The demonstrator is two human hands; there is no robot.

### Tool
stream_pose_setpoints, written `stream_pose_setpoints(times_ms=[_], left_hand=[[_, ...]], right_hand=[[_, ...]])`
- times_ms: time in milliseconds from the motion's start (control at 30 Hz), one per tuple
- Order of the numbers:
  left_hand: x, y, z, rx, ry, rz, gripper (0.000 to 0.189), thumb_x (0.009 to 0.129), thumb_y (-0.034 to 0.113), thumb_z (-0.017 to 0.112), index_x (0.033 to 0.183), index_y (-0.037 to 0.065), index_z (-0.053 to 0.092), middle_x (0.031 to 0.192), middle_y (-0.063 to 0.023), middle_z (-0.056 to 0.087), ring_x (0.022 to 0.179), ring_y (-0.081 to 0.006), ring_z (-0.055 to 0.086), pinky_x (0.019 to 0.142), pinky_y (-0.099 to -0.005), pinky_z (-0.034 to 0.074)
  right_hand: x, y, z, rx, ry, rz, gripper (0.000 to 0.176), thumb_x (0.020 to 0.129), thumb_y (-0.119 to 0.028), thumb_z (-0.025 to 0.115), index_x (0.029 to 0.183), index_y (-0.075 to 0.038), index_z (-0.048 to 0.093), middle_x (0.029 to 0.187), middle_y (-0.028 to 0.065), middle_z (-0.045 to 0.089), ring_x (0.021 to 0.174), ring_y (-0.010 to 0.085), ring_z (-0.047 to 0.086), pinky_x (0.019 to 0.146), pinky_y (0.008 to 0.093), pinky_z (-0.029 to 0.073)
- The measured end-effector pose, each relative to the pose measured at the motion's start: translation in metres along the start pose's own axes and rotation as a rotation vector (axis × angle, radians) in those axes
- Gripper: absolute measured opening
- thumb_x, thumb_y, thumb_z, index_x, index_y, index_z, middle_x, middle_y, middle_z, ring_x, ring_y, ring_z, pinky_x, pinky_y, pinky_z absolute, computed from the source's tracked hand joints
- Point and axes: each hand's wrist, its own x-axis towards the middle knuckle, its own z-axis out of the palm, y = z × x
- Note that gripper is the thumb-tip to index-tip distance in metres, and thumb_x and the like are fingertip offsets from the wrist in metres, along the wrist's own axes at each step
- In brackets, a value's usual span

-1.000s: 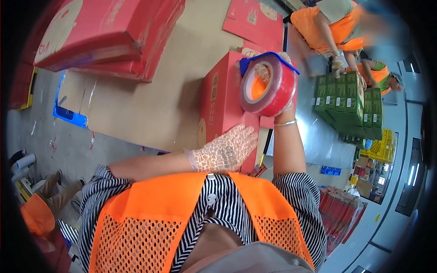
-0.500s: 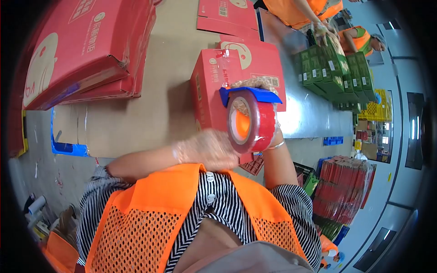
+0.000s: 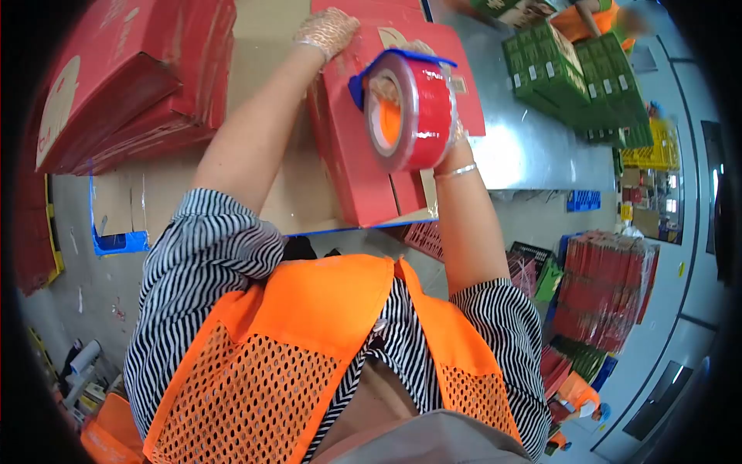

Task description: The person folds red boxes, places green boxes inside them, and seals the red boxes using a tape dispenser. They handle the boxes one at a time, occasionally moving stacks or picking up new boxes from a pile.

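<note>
My right hand [image 3: 457, 127], in a patterned glove, is closed around a tape dispenser [image 3: 442, 58] with a blue frame. The dispenser carries a big roll of red tape [image 3: 431, 108] and is over a red cardboard box [image 3: 340, 147]; the roll hides part of that hand. At the far left side of this box, my left hand [image 3: 328, 35] wears a similar glove and grips the edge with curled fingers, partly out of sight. Whether the tape touches the box cannot be made out.
More red boxes [image 3: 154, 85] are stacked on the left of the cardboard-covered table [image 3: 263, 100]. Green boxes [image 3: 545, 69] stand on the metal surface [image 3: 502, 155] at right, near a person in an orange vest [image 3: 583, 23]. Wrapped red stacks [image 3: 607, 290] stand on the floor.
My left hand has moved from near my chest to the far left side of the box. My right hand and the dispenser have moved away from my body.
</note>
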Motion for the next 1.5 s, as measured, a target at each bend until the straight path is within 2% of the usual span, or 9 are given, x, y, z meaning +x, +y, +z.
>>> stream_pose_setpoints(times_ms=[100, 267, 300, 667, 733, 967, 1067, 1200, 1500], left_hand=[[-0.014, 0.027, -0.020, -0.181, 0.041, -0.167, 0.042, 0.096, 0.040, 0.049, 0.119, 0.008, 0.064, 0.117, -0.0173, 0.066, 0.110, -0.0364, 0.061, 0.095, -0.0417, 0.047], [-0.024, 0.036, -0.032, 0.155, -0.096, -0.124, 0.041, 0.095, 0.031, 0.042, 0.125, 0.010, 0.060, 0.126, -0.0162, 0.061, 0.118, -0.0337, 0.058, 0.099, -0.0441, 0.046], [-0.029, 0.038, -0.035, 0.192, -0.023, -0.113, 0.036, 0.094, 0.027, 0.042, 0.117, 0.008, 0.063, 0.119, -0.0163, 0.063, 0.113, -0.0329, 0.061, 0.095, -0.0436, 0.049], [-0.044, 0.066, -0.058, -0.124, 0.123, -0.424, 0.031, 0.094, 0.022, 0.042, 0.111, 0.009, 0.064, 0.113, -0.0192, 0.064, 0.109, -0.0326, 0.063, 0.091, -0.0442, 0.051], [-0.035, 0.035, -0.030, 0.274, 0.160, -0.056, 0.031, 0.094, 0.021, 0.040, 0.112, 0.010, 0.063, 0.110, -0.0208, 0.065, 0.107, -0.0345, 0.063, 0.092, -0.0459, 0.050], [-0.033, 0.027, -0.038, 0.386, 0.094, -0.035, 0.032, 0.093, 0.016, 0.040, 0.115, 0.010, 0.063, 0.105, -0.0230, 0.066, 0.105, -0.0365, 0.063, 0.092, -0.0469, 0.049], [-0.039, 0.026, -0.050, 0.478, -0.050, -0.022, 0.036, 0.093, 0.015, 0.043, 0.123, 0.011, 0.062, 0.111, -0.0230, 0.066, 0.108, -0.0348, 0.063, 0.095, -0.0450, 0.048], [-0.076, 0.023, -0.020, -1.073, 0.117, -0.241, 0.039, 0.098, 0.030, 0.048, 0.130, 0.010, 0.059, 0.126, -0.0207, 0.062, 0.117, -0.0311, 0.059, 0.105, -0.0392, 0.040], [-0.126, 0.025, 0.097, -1.677, 0.047, -0.726, 0.040, 0.097, 0.035, 0.049, 0.121, 0.007, 0.063, 0.118, -0.0219, 0.064, 0.113, -0.0337, 0.061, 0.100, -0.0410, 0.044]], right_hand=[[-0.008, 0.006, -0.003, -0.148, 0.190, -0.120, 0.062, 0.085, -0.062, 0.061, 0.115, -0.007, 0.062, 0.110, 0.0110, 0.068, 0.092, 0.0234, 0.067, 0.082, 0.0353, 0.056], [-0.100, 0.020, 0.013, -1.470, 0.089, -0.612, 0.025, 0.075, -0.014, 0.081, 0.092, -0.006, 0.066, 0.089, 0.0099, 0.072, 0.083, 0.0206, 0.071, 0.077, 0.0337, 0.056], [-0.118, 0.029, 0.004, -0.730, -0.041, -0.573, 0.018, 0.079, -0.009, 0.077, 0.094, -0.008, 0.066, 0.091, 0.0119, 0.073, 0.086, 0.0242, 0.071, 0.086, 0.0390, 0.055], [-0.174, 0.055, -0.038, -1.091, -0.305, -0.949, 0.030, 0.074, -0.007, 0.077, 0.100, -0.011, 0.061, 0.105, 0.0129, 0.072, 0.103, 0.0307, 0.069, 0.099, 0.0494, 0.048], [-0.180, 0.054, -0.037, -1.154, -0.297, -0.923, 0.031, 0.073, -0.007, 0.077, 0.099, -0.012, 0.060, 0.108, 0.0107, 0.071, 0.105, 0.0290, 0.068, 0.099, 0.0476, 0.050], [-0.195, 0.084, -0.067, -1.087, -0.358, -0.710, 0.020, 0.078, -0.007, 0.067, 0.097, -0.011, 0.061, 0.111, 0.0116, 0.070, 0.106, 0.0294, 0.067, 0.101, 0.0501, 0.047], [-0.179, 0.097, -0.077, -1.220, -0.490, -0.996, 0.016, 0.073, -0.007, 0.068, 0.088, -0.009, 0.063, 0.110, 0.0111, 0.070, 0.106, 0.0310, 0.067, 0.100, 0.0509, 0.048], [-0.173, 0.121, -0.087, -1.242, -0.436, -1.219, 0.014, 0.069, -0.012, 0.068, 0.082, -0.009, 0.063, 0.107, 0.0123, 0.071, 0.106, 0.0325, 0.066, 0.101, 0.0536, 0.047], [-0.106, 0.022, -0.007, -1.245, -0.350, -1.319, 0.042, 0.070, -0.016, 0.085, 0.101, -0.014, 0.057, 0.108, 0.0109, 0.070, 0.105, 0.0290, 0.068, 0.101, 0.0549, 0.045]])
